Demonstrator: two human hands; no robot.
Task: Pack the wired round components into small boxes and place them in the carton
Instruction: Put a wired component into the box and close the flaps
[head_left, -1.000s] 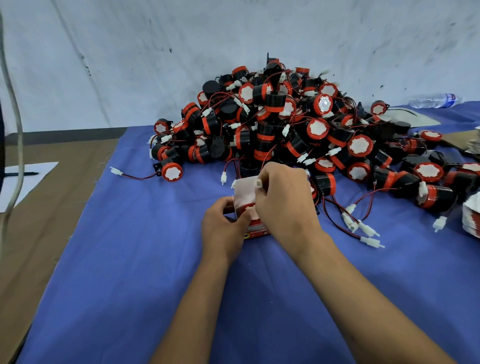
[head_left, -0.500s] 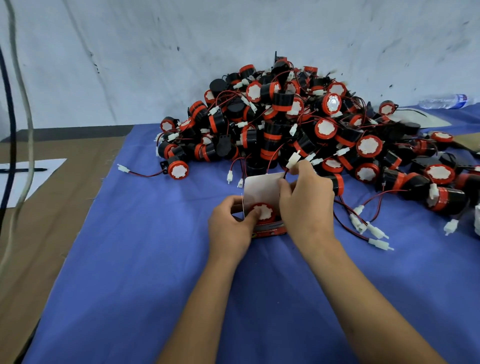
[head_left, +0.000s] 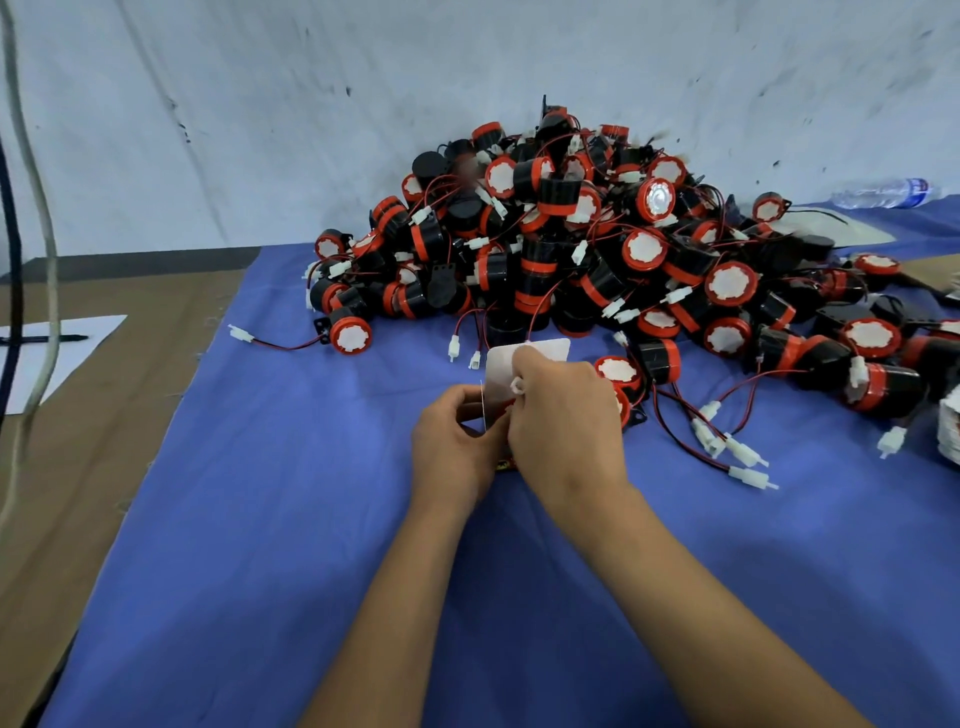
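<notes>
The right hand (head_left: 563, 415) now covers the boxed component (white connector pinched).

I see soft, even light, glare on one component's white face (head_left: 655, 199), and edges bowed by wide-angle distortion.

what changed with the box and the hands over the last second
Half a second ago the component's red face showed in the open box; now the right hand has moved over the opening and covers it, pinching a white connector at the flap. The left hand still holds the box's left side. The pile and blue cloth look unchanged.
</notes>
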